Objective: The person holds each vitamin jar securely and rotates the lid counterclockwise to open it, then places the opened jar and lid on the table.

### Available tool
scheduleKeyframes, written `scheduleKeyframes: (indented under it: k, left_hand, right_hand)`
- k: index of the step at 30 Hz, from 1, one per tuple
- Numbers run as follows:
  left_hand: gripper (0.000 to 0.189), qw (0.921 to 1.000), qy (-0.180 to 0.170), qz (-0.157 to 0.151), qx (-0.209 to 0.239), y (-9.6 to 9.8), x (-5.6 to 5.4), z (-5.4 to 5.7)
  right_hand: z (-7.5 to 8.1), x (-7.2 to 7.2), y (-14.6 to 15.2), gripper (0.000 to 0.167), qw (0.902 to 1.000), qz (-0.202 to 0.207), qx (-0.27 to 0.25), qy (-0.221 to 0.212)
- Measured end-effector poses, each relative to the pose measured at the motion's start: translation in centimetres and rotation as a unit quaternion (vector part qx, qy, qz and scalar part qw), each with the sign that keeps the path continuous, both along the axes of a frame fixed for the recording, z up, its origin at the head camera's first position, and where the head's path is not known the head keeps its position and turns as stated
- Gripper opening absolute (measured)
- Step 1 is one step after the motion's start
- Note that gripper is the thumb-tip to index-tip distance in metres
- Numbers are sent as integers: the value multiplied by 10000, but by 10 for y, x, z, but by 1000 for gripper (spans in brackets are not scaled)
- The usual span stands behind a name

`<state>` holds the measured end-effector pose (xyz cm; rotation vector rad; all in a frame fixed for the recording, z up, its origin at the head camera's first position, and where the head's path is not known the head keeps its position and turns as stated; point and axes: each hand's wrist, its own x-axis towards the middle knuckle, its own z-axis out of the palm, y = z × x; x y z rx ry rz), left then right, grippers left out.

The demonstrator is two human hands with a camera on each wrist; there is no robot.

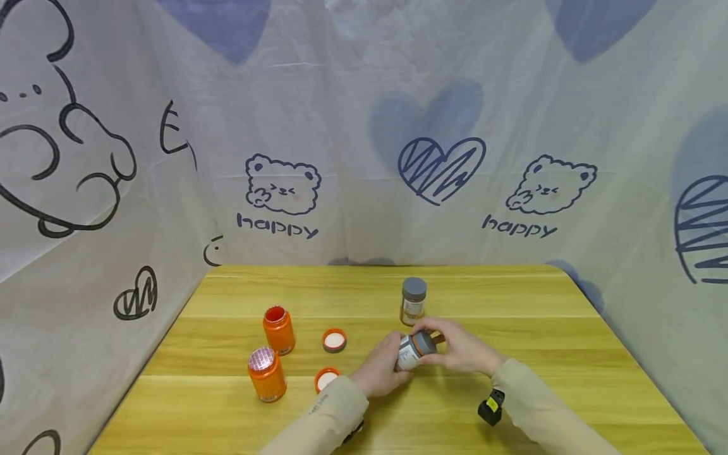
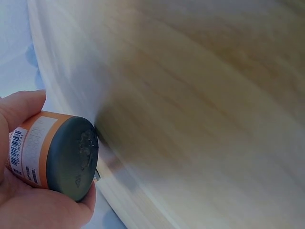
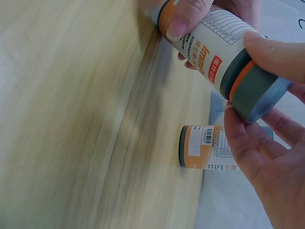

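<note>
My left hand (image 1: 382, 368) grips the body of a bottle (image 3: 207, 47) with a white and orange label, tilted above the table. Its dark base (image 2: 71, 157) faces the left wrist camera. The right hand (image 1: 463, 349) holds the bottle's grey lid (image 3: 259, 93) between thumb and fingers. An orange band shows around the lid's lower edge, at the bottle's neck. Just behind the hands, a second grey-lidded bottle (image 1: 413, 302) stands upright on the table.
On the left of the wooden table (image 1: 512, 297) stand a lidless orange jar (image 1: 279, 332) and an orange jar with a foil-like top (image 1: 267, 379). Two lids lie inside up, one farther back (image 1: 333, 340), one by the left sleeve (image 1: 327, 379). Printed cloth hangs around the table.
</note>
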<state>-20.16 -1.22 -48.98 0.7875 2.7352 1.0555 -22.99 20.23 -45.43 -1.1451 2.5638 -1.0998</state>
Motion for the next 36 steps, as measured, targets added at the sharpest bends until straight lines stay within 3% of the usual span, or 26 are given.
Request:
scheduleKeyframes:
  k: [16, 21, 29, 36]
  left_hand:
    - [52, 10000, -23, 61, -33, -1, -4, -6]
    - [51, 10000, -18, 4, -13, -2, -3, -4]
    - [50, 10000, -8, -21, -12, -1, -3, -3]
    - [52, 10000, 23, 21, 5, 0, -4, -4]
  right_hand:
    - [-3, 1, -5, 56, 9993, -278, -122, -213]
    - [-4, 2, -8, 48, 9974, -501, -273, -451]
    - [-4, 3, -16, 38, 9908, -1201, -220, -585]
    - [-1, 6, -20, 42, 9806, -1760, 42, -860]
